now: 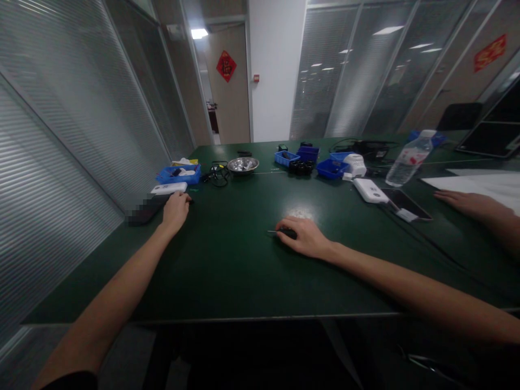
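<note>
My right hand lies on the green table, its fingers closed around a small black-handled screwdriver. The thin metal shaft points left, just above the tabletop. Further left, my left hand is closed over the right end of a dark flat phone, whose screen is partly blurred out. Beyond that hand, a white power bank lies close to the phone. Some of my left fingertips are hidden from view.
Blue bins, a metal bowl and black cables stand along the back. On the right are a water bottle, another power bank, a dark phone, and another person's hand by white paper.
</note>
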`<state>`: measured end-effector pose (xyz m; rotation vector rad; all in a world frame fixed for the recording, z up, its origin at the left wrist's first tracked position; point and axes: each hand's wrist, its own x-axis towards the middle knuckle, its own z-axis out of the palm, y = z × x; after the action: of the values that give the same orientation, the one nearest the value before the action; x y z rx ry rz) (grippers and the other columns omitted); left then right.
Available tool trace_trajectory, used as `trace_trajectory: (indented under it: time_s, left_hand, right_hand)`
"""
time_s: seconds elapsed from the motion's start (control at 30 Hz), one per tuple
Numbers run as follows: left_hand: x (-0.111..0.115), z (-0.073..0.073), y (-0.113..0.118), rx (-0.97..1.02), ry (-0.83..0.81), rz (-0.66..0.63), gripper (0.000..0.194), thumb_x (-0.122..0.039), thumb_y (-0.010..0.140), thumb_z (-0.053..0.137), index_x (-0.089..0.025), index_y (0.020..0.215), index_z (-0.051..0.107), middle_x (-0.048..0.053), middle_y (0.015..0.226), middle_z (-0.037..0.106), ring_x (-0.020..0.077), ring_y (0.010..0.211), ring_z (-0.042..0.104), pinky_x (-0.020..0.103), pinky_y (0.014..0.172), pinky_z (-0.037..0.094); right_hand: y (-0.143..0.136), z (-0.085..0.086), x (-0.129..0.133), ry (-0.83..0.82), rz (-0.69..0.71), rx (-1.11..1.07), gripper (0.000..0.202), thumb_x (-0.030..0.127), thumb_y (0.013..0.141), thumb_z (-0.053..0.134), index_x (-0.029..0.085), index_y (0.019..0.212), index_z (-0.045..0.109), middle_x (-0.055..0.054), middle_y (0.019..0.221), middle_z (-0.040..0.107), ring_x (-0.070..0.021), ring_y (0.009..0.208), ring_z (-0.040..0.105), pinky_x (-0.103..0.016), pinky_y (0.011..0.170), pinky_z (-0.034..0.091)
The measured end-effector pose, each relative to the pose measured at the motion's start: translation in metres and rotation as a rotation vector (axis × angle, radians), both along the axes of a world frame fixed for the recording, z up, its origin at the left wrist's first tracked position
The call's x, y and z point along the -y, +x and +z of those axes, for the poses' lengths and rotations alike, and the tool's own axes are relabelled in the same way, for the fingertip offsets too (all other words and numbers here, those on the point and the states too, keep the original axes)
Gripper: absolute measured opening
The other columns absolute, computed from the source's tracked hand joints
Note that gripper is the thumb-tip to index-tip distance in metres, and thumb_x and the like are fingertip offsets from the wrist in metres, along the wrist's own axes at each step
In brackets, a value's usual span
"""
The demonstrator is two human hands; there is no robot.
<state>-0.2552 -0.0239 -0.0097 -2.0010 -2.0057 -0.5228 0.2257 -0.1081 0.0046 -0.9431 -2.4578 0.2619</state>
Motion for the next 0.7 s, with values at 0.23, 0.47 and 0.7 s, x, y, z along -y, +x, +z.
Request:
trace_trajectory:
  time_s: [0.23, 0.47, 0.7]
  left_hand:
    - [0.003, 0.010, 0.041, 0.288, -0.102, -0.264, 0.020, -0.021, 0.092, 0.065, -0.021, 0.106, 0.079, 0.008, 0.112, 0.078, 0.0276, 0.108, 0.072, 0.041, 0.101, 0.054]
    - [0.062, 0.014, 0.186, 0.550, -0.335, -0.830, 0.017, -0.026, 0.094, 0.073, -0.022, 0.109, 0.079, 0.005, 0.107, 0.079, 0.0196, 0.095, 0.072, 0.033, 0.087, 0.054]
    - [0.088, 0.006, 0.214, 0.694, -0.356, -0.807, 0.034, -0.029, 0.093, 0.076, -0.022, 0.126, 0.068, 0.004, 0.109, 0.075, 0.0174, 0.090, 0.067, 0.029, 0.076, 0.050]
  right_hand:
    - [0.001, -0.001, -0.001, 0.023, -0.009, -0.022, 0.019, 0.033, 0.104, 0.060, 0.021, 0.114, 0.070, -0.006, 0.104, 0.073, -0.0202, 0.086, 0.068, -0.034, 0.077, 0.050]
    - [0.001, 0.000, 0.002, 0.066, -0.008, -0.125, 0.016, 0.032, 0.101, 0.063, 0.022, 0.112, 0.068, -0.006, 0.102, 0.072, -0.0200, 0.087, 0.068, -0.032, 0.076, 0.049]
    - [0.001, -0.001, 0.004, 0.083, 0.003, -0.089, 0.013, 0.028, 0.095, 0.066, 0.021, 0.104, 0.071, -0.003, 0.094, 0.071, -0.0181, 0.079, 0.066, -0.030, 0.072, 0.045]
